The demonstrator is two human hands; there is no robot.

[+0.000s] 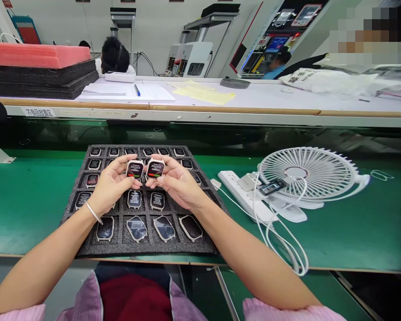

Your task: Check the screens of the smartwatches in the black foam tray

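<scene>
My left hand [115, 180] grips a smartwatch body [134, 169] by its edges, screen facing me. In my right hand [175, 180] is a second watch body [155, 167], held close beside the first. Both screens are lit with white text and a small red and green strip. Under my hands lies a dark grey foam tray [120, 247] with rows of square pockets. Several more watches sit in those pockets; a watch in the front row [137, 228] has a dark screen, while one behind it [134, 199] shows text. My hands and forearms hide some pockets.
Right of the tray, a white power strip [232, 185] with cables [287, 243] lies beside a white fan [307, 174] on the green bench [354, 232]. The shelf [254, 100] behind carries foam sheets [36, 67], papers, a pen [137, 90] and plastic bags. Other people are beyond it.
</scene>
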